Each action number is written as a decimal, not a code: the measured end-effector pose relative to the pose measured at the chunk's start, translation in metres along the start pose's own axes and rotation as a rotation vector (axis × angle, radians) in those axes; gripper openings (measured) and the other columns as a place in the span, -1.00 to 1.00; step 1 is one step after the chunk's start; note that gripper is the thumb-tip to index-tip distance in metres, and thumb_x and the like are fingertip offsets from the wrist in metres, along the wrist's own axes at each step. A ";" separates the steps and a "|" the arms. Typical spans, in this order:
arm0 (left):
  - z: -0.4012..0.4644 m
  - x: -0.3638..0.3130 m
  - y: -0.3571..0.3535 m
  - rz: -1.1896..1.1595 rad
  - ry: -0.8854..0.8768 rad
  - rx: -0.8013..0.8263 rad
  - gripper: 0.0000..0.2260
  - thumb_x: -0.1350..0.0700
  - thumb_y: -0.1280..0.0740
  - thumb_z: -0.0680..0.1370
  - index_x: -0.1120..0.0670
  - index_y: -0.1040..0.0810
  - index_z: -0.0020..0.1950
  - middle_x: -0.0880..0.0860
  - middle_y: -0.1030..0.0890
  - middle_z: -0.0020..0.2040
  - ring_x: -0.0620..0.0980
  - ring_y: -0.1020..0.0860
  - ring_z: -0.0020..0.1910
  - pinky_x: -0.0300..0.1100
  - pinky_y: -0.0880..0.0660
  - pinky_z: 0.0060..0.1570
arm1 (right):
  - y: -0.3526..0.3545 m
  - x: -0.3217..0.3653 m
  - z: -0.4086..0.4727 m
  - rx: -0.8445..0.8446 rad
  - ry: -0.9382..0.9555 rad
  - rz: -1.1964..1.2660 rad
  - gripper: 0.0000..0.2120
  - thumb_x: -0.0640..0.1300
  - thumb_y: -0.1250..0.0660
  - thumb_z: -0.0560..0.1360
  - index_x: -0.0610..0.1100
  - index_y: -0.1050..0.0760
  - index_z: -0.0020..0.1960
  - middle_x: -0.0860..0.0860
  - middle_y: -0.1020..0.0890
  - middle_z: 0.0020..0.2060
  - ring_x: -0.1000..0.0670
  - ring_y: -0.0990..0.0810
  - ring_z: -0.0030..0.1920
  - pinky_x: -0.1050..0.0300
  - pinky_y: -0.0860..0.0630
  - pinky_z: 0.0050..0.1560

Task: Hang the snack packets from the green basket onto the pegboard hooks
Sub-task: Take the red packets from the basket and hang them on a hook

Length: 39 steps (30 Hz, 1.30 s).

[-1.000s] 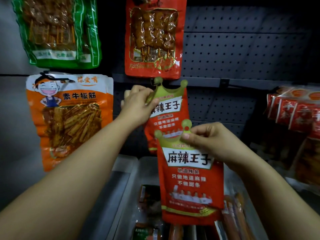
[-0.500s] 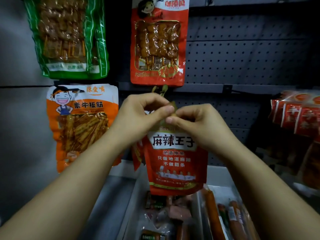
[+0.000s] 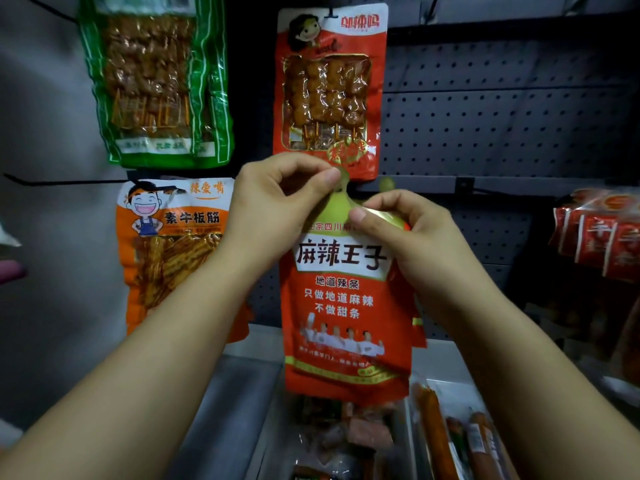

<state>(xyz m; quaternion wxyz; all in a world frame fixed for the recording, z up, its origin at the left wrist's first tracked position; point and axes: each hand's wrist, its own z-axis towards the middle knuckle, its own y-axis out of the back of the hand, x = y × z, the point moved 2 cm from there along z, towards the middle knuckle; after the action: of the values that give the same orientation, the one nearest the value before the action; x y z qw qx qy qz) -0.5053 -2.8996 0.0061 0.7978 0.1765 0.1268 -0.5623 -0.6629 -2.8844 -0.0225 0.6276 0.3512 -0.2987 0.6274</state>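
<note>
A red snack packet (image 3: 346,306) with a gold crown top and white label hangs in front of the dark pegboard (image 3: 502,109). My left hand (image 3: 273,209) pinches the crown's upper left tip. My right hand (image 3: 408,233) pinches the crown's right side between thumb and fingers. Another packet of the same kind (image 3: 419,327) shows just behind it. The hook itself is hidden by my fingers and the crown. The green basket is not in view.
A red skewer packet (image 3: 329,91) hangs directly above, a green one (image 3: 156,81) at upper left, an orange one (image 3: 173,244) at left. Red packets (image 3: 602,237) hang at right. Below are clear bins (image 3: 266,420) with sausages (image 3: 436,434) and wrapped snacks.
My right hand has lifted the packet up in front of the hung one. Both hands have met at its crown top near the hook. The view has tilted slightly upward.
</note>
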 end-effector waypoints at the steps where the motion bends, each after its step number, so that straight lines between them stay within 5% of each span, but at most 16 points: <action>1: 0.002 0.001 0.000 -0.014 0.027 0.016 -0.88 0.10 -0.40 0.49 -0.12 -0.59 -0.20 -0.18 -0.62 -0.24 -0.28 -0.59 -0.18 -0.40 -0.51 -0.17 | 0.000 0.000 0.002 -0.009 0.019 0.000 -0.89 -0.05 -0.46 0.40 -0.03 -0.54 -0.17 -0.05 -0.71 -0.24 -0.01 -0.71 -0.29 0.15 -0.63 -0.33; 10: 0.008 0.012 0.004 -0.138 0.220 0.069 -0.92 0.09 -0.39 0.48 -0.02 -0.62 -0.21 -0.19 -0.64 -0.36 -0.30 -0.59 -0.31 -0.45 -0.48 -0.31 | -0.005 -0.009 0.009 -0.021 0.052 0.003 -0.89 -0.05 -0.48 0.39 0.00 -0.56 -0.24 -0.02 -0.71 -0.28 -0.01 -0.71 -0.30 0.13 -0.64 -0.31; 16: 0.005 0.030 -0.006 -0.128 0.357 0.101 -0.88 0.09 -0.35 0.53 -0.04 -0.60 -0.21 -0.15 -0.62 -0.31 -0.34 -0.57 -0.36 -0.46 -0.46 -0.37 | 0.004 -0.029 0.012 -0.108 0.034 -0.017 -0.67 -0.05 -0.48 0.39 0.09 -0.47 0.11 0.07 -0.65 -0.06 0.09 -0.70 -0.17 0.22 -0.63 -0.27; 20: -0.006 0.057 -0.010 -0.048 0.403 0.040 -0.96 0.00 -0.32 0.54 -0.11 -0.56 -0.09 -0.03 -0.63 -0.06 -0.13 -0.59 -0.05 -0.23 -0.53 -0.05 | 0.015 -0.053 0.010 -0.113 -0.035 -0.073 -0.69 -0.11 -0.45 0.43 0.03 -0.43 0.12 0.09 -0.69 -0.13 0.17 -0.69 -0.19 0.34 -0.56 -0.30; 24: -0.028 0.091 -0.015 -0.006 0.504 0.060 -0.36 -0.38 -0.25 0.31 -0.11 -0.32 0.31 0.01 -0.41 0.34 -0.06 -0.41 0.29 -0.23 -0.37 0.15 | 0.017 -0.072 0.012 -0.156 -0.062 -0.222 -0.94 -0.05 -0.40 0.47 0.02 -0.56 -0.17 0.15 -0.68 -0.28 0.21 -0.67 -0.26 0.40 -0.50 -0.38; 27: -0.041 0.114 -0.025 -0.082 0.568 0.193 -0.12 -0.34 -0.40 0.20 -0.11 -0.12 0.42 -0.10 -0.43 0.30 -0.17 -0.47 0.18 -0.14 -0.45 0.16 | 0.019 -0.083 0.024 -0.312 -0.071 -0.445 -0.85 0.07 -0.38 0.46 0.00 -0.54 -0.14 0.12 -0.51 -0.11 0.08 -0.57 0.01 0.12 -0.53 -0.04; 30: -0.045 0.137 -0.035 -0.094 0.563 0.224 -0.39 -0.09 -0.46 0.39 -0.15 -0.16 0.30 -0.29 -0.46 0.06 -0.35 -0.49 -0.02 -0.25 -0.49 0.00 | 0.019 -0.094 0.034 -0.381 -0.078 -0.670 -0.74 0.14 -0.35 0.45 -0.04 -0.50 -0.04 0.02 -0.34 0.07 0.05 -0.30 0.19 -0.04 -0.35 0.25; 34: -0.041 0.155 -0.047 -0.150 0.617 0.222 -0.62 -0.11 -0.40 0.45 -0.14 -0.32 0.16 -0.07 -0.60 0.11 -0.09 -0.62 0.01 0.00 -0.57 0.06 | 0.011 -0.111 0.050 -0.279 -0.129 -0.469 -0.84 0.02 -0.29 0.54 -0.05 -0.41 0.00 0.09 -0.53 -0.07 0.00 -0.57 0.04 -0.04 -0.56 0.05; 39: -0.023 0.170 -0.062 -0.133 0.643 0.232 -0.70 -0.05 -0.31 0.55 0.00 -0.32 0.19 0.04 -0.59 0.14 0.03 -0.61 0.05 0.08 -0.55 0.09 | 0.007 -0.132 0.080 -0.356 -0.184 -0.507 -0.81 0.04 -0.26 0.55 -0.04 -0.32 0.04 0.03 -0.56 -0.04 -0.07 -0.61 0.02 -0.17 -0.56 0.08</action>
<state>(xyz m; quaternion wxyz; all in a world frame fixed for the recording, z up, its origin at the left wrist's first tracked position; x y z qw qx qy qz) -0.5069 -3.0537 -0.0917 0.6533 0.4256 0.3181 -0.5393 -0.6694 -3.0258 -0.0839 0.7857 0.3544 -0.3622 0.3548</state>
